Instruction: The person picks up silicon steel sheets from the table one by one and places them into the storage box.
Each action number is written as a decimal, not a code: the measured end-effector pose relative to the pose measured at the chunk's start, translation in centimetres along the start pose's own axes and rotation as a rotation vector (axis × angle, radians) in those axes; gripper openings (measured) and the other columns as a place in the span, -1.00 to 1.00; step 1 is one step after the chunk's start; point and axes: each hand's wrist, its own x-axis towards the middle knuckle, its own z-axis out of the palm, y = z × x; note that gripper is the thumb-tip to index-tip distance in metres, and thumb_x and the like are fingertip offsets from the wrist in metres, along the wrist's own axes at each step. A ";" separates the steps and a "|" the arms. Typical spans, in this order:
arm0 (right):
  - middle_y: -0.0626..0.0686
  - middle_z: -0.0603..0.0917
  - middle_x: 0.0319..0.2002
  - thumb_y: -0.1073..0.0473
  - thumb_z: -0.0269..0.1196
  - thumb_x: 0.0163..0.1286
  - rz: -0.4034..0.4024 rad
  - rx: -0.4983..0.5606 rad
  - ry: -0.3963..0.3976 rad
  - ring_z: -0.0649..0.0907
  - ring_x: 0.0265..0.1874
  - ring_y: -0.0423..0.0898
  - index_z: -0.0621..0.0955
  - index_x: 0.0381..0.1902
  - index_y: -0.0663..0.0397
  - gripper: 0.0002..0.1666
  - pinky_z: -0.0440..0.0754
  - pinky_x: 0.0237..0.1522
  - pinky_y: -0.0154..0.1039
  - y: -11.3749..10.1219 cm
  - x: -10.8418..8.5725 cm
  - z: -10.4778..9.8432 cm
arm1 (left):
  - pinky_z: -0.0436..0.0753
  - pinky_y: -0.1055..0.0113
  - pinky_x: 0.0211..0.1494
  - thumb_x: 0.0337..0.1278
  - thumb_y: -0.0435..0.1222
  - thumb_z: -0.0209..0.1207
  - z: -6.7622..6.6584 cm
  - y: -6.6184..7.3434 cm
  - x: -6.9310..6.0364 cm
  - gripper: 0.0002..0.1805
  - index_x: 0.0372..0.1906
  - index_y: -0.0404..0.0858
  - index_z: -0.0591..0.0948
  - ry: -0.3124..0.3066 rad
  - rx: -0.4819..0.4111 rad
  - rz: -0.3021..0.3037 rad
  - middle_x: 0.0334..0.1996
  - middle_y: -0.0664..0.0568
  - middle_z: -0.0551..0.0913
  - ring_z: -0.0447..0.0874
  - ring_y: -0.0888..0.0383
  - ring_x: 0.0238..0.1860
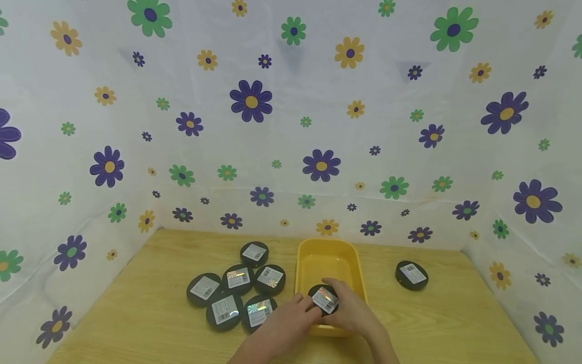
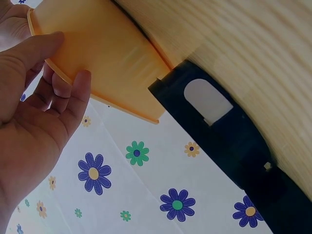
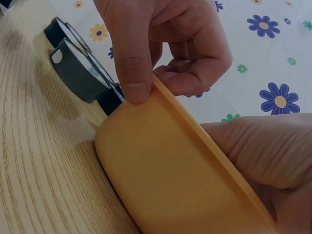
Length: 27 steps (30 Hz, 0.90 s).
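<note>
Right hand point(image 1: 353, 309) grips one labelled black puck point(image 1: 325, 300), near end of the yellow tray point(image 1: 313, 270). Left hand point(image 1: 287, 327) pinches the tray's near rim, thumb on the outer wall; can't tell if its fingertips also touch the puck. Six more pucks point(image 1: 225, 312) cluster left of the tray on the wooden table point(image 1: 432, 323), a lone puck point(image 1: 411, 275) right.

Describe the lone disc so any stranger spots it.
Start from the yellow tray on the wooden table. In the head view, look right for a round black disc with a pale label. It sits alone, unlike the six discs clustered left of the tray.
</note>
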 end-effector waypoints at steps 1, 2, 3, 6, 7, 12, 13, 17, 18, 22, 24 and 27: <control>0.24 0.51 0.23 -0.01 0.61 -0.06 -0.004 0.002 -0.001 0.57 0.04 0.09 0.40 0.34 0.19 0.05 0.56 0.07 0.11 0.0 0.0 0.0 | 0.40 0.57 -0.35 0.11 -0.27 0.34 0.0 0.0 0.0 -0.84 -0.26 -0.03 0.58 -0.001 -0.004 -0.001 -0.33 0.19 0.52 0.41 0.26 -0.33; 0.24 0.51 0.23 0.01 0.61 -0.07 -0.009 0.005 -0.002 0.57 0.05 0.10 0.40 0.34 0.19 0.04 0.55 0.08 0.12 0.0 0.1 0.0 | 0.40 0.57 -0.35 0.11 -0.26 0.33 0.0 0.0 0.0 -0.84 -0.26 -0.03 0.58 -0.001 -0.003 0.000 -0.33 0.19 0.52 0.41 0.26 -0.33; 0.24 0.51 0.23 0.04 0.61 -0.07 -0.016 0.009 -0.003 0.57 0.06 0.10 0.41 0.33 0.20 0.04 0.54 0.09 0.13 0.0 0.1 0.1 | 0.40 0.56 -0.34 0.11 -0.26 0.33 0.0 0.0 0.0 -0.85 -0.27 -0.02 0.57 0.000 0.003 0.005 -0.33 0.19 0.52 0.41 0.26 -0.33; 0.24 0.50 0.23 0.13 0.62 -0.09 -0.041 0.024 -0.011 0.55 0.09 0.11 0.40 0.33 0.22 0.02 0.51 0.14 0.14 0.2 0.3 0.1 | 0.40 0.55 -0.33 0.10 -0.26 0.33 0.2 -0.1 0.0 -0.85 -0.27 -0.02 0.57 0.005 0.015 0.018 -0.32 0.20 0.52 0.42 0.26 -0.33; 0.24 0.49 0.23 0.15 0.62 -0.09 -0.047 0.030 -0.017 0.55 0.10 0.11 0.40 0.33 0.22 0.02 0.50 0.16 0.15 0.3 0.3 0.1 | 0.40 0.55 -0.32 0.10 -0.26 0.33 0.2 -0.1 0.0 -0.85 -0.28 -0.01 0.57 0.006 0.016 0.022 -0.32 0.20 0.52 0.42 0.25 -0.33; 0.24 0.47 0.26 0.21 0.61 -0.08 -0.072 0.069 -0.046 0.51 0.14 0.13 0.38 0.35 0.22 0.03 0.46 0.20 0.16 0.4 0.6 0.1 | 0.41 0.55 -0.32 0.07 -0.27 0.34 0.3 -0.1 0.0 -0.82 -0.27 -0.01 0.57 0.009 0.027 0.028 -0.31 0.20 0.52 0.43 0.25 -0.32; 0.24 0.46 0.26 0.21 0.61 -0.08 -0.078 0.076 -0.051 0.51 0.15 0.14 0.38 0.35 0.23 0.03 0.46 0.21 0.17 0.4 0.6 0.1 | 0.40 0.55 -0.32 0.06 -0.28 0.35 0.3 -0.1 0.0 -0.81 -0.27 -0.01 0.57 0.008 0.024 0.025 -0.32 0.20 0.51 0.42 0.25 -0.32; 0.26 0.45 0.27 0.32 0.58 -0.07 -0.127 0.090 -0.067 0.50 0.16 0.16 0.36 0.36 0.25 0.02 0.45 0.19 0.17 0.5 0.6 0.0 | 0.41 0.55 -0.32 0.05 -0.28 0.36 0.2 -0.1 -0.1 -0.80 -0.28 0.00 0.56 0.010 0.020 0.020 -0.32 0.19 0.51 0.43 0.25 -0.32; 0.26 0.45 0.28 0.37 0.56 -0.08 -0.139 0.092 -0.074 0.49 0.16 0.16 0.36 0.36 0.25 0.02 0.45 0.19 0.17 0.5 0.6 0.0 | 0.41 0.55 -0.32 0.05 -0.28 0.36 0.2 -0.1 -0.2 -0.80 -0.28 0.00 0.56 0.009 0.015 0.019 -0.32 0.19 0.50 0.43 0.25 -0.31; 0.26 0.44 0.27 0.53 0.45 -0.10 -0.162 0.096 -0.105 0.48 0.14 0.14 0.33 0.37 0.26 0.01 0.45 0.17 0.13 0.6 0.6 -0.2 | 0.41 0.56 -0.30 0.05 -0.28 0.36 0.2 -0.2 -0.2 -0.80 -0.28 0.00 0.56 -0.002 0.004 0.018 -0.33 0.20 0.50 0.42 0.26 -0.31; 0.25 0.43 0.28 0.56 0.41 -0.08 -0.160 0.103 -0.127 0.48 0.13 0.14 0.33 0.38 0.25 0.00 0.44 0.18 0.14 0.7 0.7 -0.2 | 0.41 0.56 -0.30 0.05 -0.29 0.36 0.2 -0.2 -0.2 -0.80 -0.29 0.00 0.57 -0.010 -0.002 0.015 -0.33 0.20 0.50 0.42 0.27 -0.31; 0.24 0.41 0.30 0.60 0.33 -0.02 -0.135 0.131 -0.159 0.46 0.14 0.14 0.33 0.39 0.20 -0.05 0.39 0.22 0.20 0.7 0.7 -0.2 | 0.41 0.56 -0.31 0.04 -0.30 0.36 0.1 -0.1 -0.1 -0.80 -0.30 0.00 0.56 -0.022 -0.001 0.009 -0.34 0.20 0.49 0.42 0.27 -0.31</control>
